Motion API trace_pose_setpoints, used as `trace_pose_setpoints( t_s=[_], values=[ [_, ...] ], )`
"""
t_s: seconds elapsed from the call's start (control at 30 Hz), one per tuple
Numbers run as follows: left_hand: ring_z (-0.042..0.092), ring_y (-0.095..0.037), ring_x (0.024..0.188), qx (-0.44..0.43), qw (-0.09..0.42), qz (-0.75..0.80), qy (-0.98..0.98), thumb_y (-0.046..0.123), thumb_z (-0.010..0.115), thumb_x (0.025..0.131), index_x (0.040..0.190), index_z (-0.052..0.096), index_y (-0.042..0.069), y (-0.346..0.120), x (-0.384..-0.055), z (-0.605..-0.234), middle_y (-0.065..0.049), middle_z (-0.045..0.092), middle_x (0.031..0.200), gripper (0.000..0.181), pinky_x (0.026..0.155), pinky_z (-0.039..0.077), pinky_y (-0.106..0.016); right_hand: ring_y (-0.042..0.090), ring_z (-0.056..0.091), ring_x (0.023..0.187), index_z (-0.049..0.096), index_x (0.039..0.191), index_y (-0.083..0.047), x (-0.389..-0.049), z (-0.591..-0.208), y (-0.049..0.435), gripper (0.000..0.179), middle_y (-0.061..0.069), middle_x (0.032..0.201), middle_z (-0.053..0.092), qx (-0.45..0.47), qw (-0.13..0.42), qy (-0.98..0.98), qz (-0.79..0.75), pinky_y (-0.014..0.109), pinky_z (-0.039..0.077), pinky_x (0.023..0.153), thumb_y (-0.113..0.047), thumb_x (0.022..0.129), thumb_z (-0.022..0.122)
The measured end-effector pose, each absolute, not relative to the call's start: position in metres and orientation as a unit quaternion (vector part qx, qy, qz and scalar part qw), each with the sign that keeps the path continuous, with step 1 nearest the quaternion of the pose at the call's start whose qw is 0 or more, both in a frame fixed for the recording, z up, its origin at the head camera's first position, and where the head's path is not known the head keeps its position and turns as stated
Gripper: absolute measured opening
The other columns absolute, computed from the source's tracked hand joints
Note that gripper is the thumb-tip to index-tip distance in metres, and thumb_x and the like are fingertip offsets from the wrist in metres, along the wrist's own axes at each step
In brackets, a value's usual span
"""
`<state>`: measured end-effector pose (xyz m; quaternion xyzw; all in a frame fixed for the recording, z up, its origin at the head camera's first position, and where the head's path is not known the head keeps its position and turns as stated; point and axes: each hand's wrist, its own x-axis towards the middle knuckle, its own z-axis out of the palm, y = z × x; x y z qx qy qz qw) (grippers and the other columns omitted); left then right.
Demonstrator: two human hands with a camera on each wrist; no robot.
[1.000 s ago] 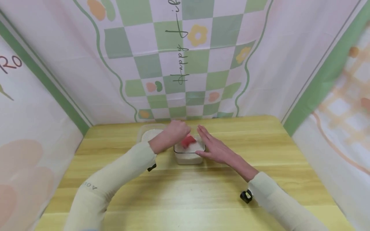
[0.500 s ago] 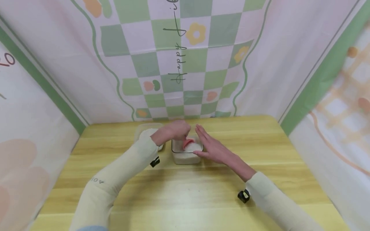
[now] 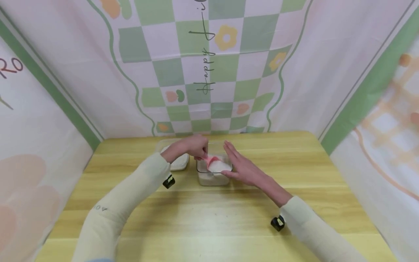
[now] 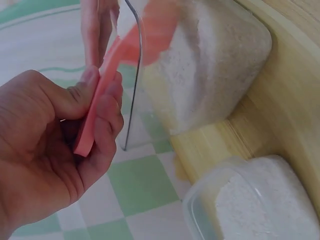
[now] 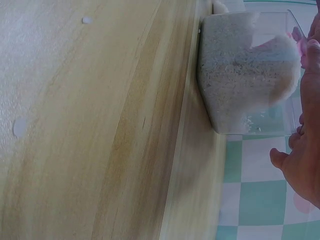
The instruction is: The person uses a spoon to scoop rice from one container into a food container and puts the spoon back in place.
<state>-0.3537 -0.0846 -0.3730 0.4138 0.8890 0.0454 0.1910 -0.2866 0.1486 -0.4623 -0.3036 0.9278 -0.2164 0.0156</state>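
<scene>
In the head view, my left hand (image 3: pixel 195 145) grips the handle of a pink scoop (image 3: pixel 212 160), its bowl down inside a clear box (image 3: pixel 214 179) of white rice (image 3: pixel 220 167). The left wrist view shows the thumb and curled fingers round the scoop's handle (image 4: pixel 100 95), and the bowl seen through the box's wall. My right hand (image 3: pixel 244 168) stands at the right side of the box with straight fingers, the thumb over the near rim. In the right wrist view the rice (image 5: pixel 227 70) is heaped unevenly, with a hollow on one side.
Just left of the box stands a second clear container (image 3: pixel 179 168) filled with white contents, partly behind my left wrist. The wooden table (image 3: pixel 209 225) ends at a patterned curtain (image 3: pixel 226 69) at the back. A few tiny white bits lie on the tabletop.
The scoop, blurred and tilted a second ago, now shows its bowl down in the rice. My left hand has shifted slightly left and turned. My right hand has stayed at the box.
</scene>
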Motion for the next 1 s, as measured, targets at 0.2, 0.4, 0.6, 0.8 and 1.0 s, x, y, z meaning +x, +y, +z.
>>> trace_pose_setpoints(
  t_s=[0.2, 0.4, 0.6, 0.8, 1.0],
  values=[
    [0.064, -0.014, 0.051, 0.375, 0.232, 0.138, 0.887, 0.01, 0.064, 0.094, 0.076, 0.078, 0.0, -0.099, -0.351, -0.373, -0.009, 0.072, 0.063, 0.025, 0.055, 0.049, -0.017, 0.035, 0.021, 0.152, 0.005, 0.159, -0.003, -0.285, -0.461, 0.148, 0.097, 0.014, 0.169, -0.002, -0.301, 0.01, 0.928, -0.217, 0.053, 0.035, 0.115, -0.049, 0.096, 0.061],
    [0.065, -0.017, 0.053, 0.312, 0.25, 0.205, 0.894, 0.009, 0.061, 0.095, 0.074, 0.078, 0.003, -0.114, -0.345, -0.378, -0.017, 0.073, 0.072, 0.028, 0.051, 0.049, -0.017, 0.035, 0.018, 0.153, 0.006, 0.159, -0.001, -0.286, -0.462, 0.148, 0.096, 0.013, 0.169, -0.003, -0.304, 0.01, 0.928, -0.218, 0.052, 0.033, 0.117, -0.049, 0.096, 0.061],
    [0.06, -0.01, 0.052, 0.264, 0.252, 0.271, 0.891, 0.007, 0.059, 0.095, 0.08, 0.078, 0.002, -0.124, -0.335, -0.385, -0.019, 0.074, 0.076, 0.025, 0.054, 0.052, -0.021, 0.034, 0.016, 0.153, 0.003, 0.16, -0.004, -0.286, -0.463, 0.148, 0.096, 0.015, 0.168, -0.002, -0.307, 0.013, 0.927, -0.216, 0.052, 0.032, 0.117, -0.049, 0.096, 0.06],
    [0.062, -0.008, 0.056, 0.211, 0.263, 0.331, 0.881, 0.009, 0.059, 0.097, 0.087, 0.078, -0.002, -0.133, -0.328, -0.392, -0.021, 0.074, 0.082, 0.023, 0.061, 0.056, -0.027, 0.035, 0.018, 0.153, 0.003, 0.16, -0.004, -0.286, -0.464, 0.148, 0.096, 0.011, 0.169, -0.004, -0.309, 0.01, 0.926, -0.217, 0.052, 0.033, 0.117, -0.052, 0.096, 0.057],
    [0.065, -0.011, 0.059, 0.172, 0.267, 0.4, 0.86, 0.004, 0.059, 0.097, 0.099, 0.076, -0.006, -0.145, -0.323, -0.396, -0.011, 0.074, 0.076, 0.02, 0.063, 0.057, -0.027, 0.036, 0.02, 0.152, 0.002, 0.16, -0.004, -0.287, -0.465, 0.149, 0.097, 0.013, 0.169, -0.003, -0.31, 0.01, 0.925, -0.22, 0.053, 0.033, 0.117, -0.053, 0.097, 0.057]
  ],
)
